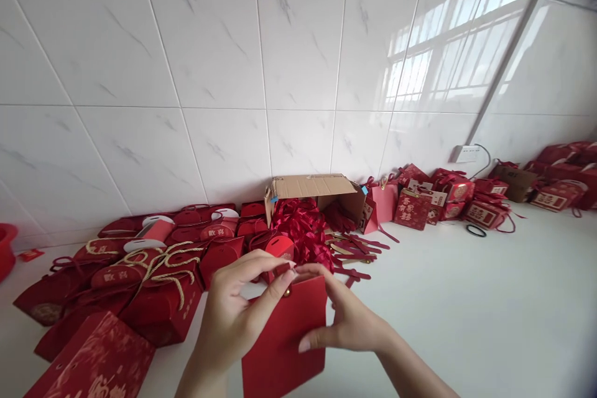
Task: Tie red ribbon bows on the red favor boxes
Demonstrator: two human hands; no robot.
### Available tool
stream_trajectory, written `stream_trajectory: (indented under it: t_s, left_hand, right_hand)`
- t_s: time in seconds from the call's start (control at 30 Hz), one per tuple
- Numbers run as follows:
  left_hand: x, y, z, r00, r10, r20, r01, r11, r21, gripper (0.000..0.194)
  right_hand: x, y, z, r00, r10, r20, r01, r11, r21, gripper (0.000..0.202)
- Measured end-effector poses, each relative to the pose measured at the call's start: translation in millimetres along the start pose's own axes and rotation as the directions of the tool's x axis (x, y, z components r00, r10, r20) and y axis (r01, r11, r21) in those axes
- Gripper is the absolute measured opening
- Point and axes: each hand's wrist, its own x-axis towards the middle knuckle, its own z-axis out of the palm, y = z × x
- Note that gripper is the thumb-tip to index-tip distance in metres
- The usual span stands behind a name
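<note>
A plain red paper gift bag (pixel 284 339) is held up in front of me, tilted slightly, over the white countertop. My left hand (pixel 247 298) pinches a small red strap at the bag's top edge, its thumb and fingertips just above a gold stud (pixel 287 292). My right hand (pixel 347 317) grips the bag's right side, thumb on the front face and fingers behind the top edge. Just beyond the hands lie loose red straps (pixel 359 252) with gold studs and a heap of dark red ribbon (pixel 303 230) spilling from an open cardboard box (pixel 317 185).
Red gift boxes (pixel 163 311) with ribbons and cord handles crowd the left. A patterned red bag (pixel 100 364) lies at the front left. More red boxes and bags (pixel 413 208) stand along the tiled wall at the right, near a black ring (pixel 476 231) and a power socket (pixel 466 153).
</note>
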Motion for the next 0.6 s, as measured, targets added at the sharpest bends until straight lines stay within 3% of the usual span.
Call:
stream_trajectory:
  t_s: [0.07,0.13,0.2,0.27,0.3,0.33,0.37,0.4,0.43,0.5,0.6]
  left_hand:
    - [-1,-2,-0.8,0.994,-0.043,0.099,0.039,0.998,0.042,0.009]
    - [-1,-5,-1.6,0.977,-0.089,0.192,0.072,0.993,0.097,0.016]
    - [-2,-8,-3.8,0.977,-0.123,0.176,0.102,0.987,0.123,0.027]
    - [-2,-12,-8.7,0.985,-0.148,0.085,0.137,0.983,0.121,0.030]
    - [-2,-14,-12.1,0.986,-0.159,0.047,0.152,0.981,0.121,0.029]
    - [-2,-16,-15.7,0.985,-0.170,0.022,0.166,0.978,0.125,0.029]
    - [-2,-18,-19.2,0.983,-0.183,0.012,0.180,0.975,0.130,0.029]
    - [-1,-19,-22.3,0.981,-0.192,-0.002,0.190,0.973,0.130,0.030]
    - [-1,-20,-24.5,0.980,-0.196,-0.027,0.198,0.972,0.124,0.031]
    - [-1,-19,-25.7,0.974,-0.195,-0.112,0.206,0.974,0.092,0.034]
    - [-3,-6,-19.8,0.951,-0.188,-0.246,0.203,0.978,0.038,0.033]
  right_hand:
    - [-22,15,-2,0.998,0.058,0.012,-0.055,0.985,-0.162,0.071]
    - [-48,33,-8,0.988,0.142,-0.066,-0.155,0.946,-0.286,0.064]
    - [-74,53,-24,0.956,0.198,-0.216,-0.268,0.888,-0.372,0.065]
    - [-95,74,-57,0.890,0.195,-0.412,-0.375,0.827,-0.419,0.059]
    - [-102,84,-79,0.828,0.193,-0.527,-0.457,0.777,-0.433,0.055]
    - [-108,94,-102,0.721,0.176,-0.670,-0.574,0.693,-0.436,0.054]
    - [-111,102,-127,0.565,0.121,-0.816,-0.706,0.583,-0.402,0.058]
    - [-113,110,-149,0.470,0.078,-0.879,-0.767,0.529,-0.363,0.067]
    - [-113,118,-169,0.420,0.049,-0.906,-0.797,0.499,-0.342,0.074]
    - [-114,135,-194,0.393,0.035,-0.919,-0.828,0.448,-0.337,0.078]
    - [-118,161,-199,0.460,0.089,-0.883,-0.840,0.367,-0.401,0.054]
